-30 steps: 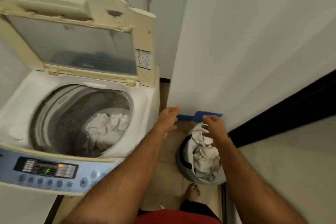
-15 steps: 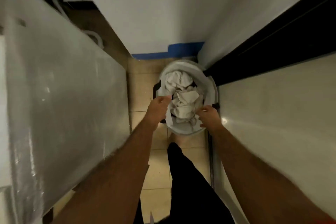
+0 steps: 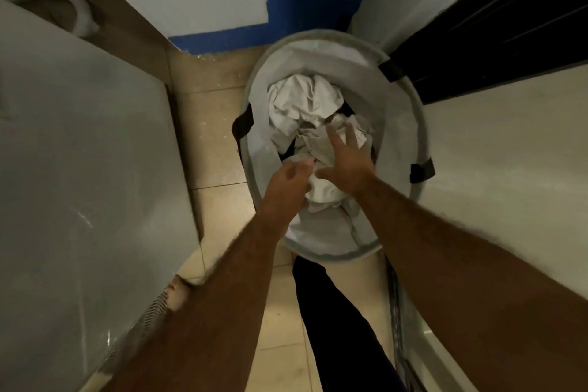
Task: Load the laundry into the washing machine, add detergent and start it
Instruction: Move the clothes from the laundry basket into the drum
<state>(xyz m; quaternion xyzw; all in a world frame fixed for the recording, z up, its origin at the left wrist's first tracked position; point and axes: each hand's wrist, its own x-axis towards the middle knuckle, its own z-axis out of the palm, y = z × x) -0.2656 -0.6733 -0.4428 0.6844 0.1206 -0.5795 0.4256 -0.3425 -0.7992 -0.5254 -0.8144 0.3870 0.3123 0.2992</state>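
Floor (image 3: pixel 219 149): beige tiles running between the washing machine (image 3: pixel 79 153) and the wall (image 3: pixel 509 143).
Laundry basket (image 3: pixel 401 124): standing on the tiles, holding crumpled white laundry (image 3: pixel 302 102).
Left hand (image 3: pixel 286 183): fingers curling onto the laundry; grip unclear.
Right hand (image 3: pixel 345 162): fingers spreading over the laundry, gripping nothing.

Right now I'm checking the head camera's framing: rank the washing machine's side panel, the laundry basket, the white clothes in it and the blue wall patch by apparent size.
1. washing machine side panel, though it sits nearer the camera
2. laundry basket
3. white clothes
4. blue wall patch
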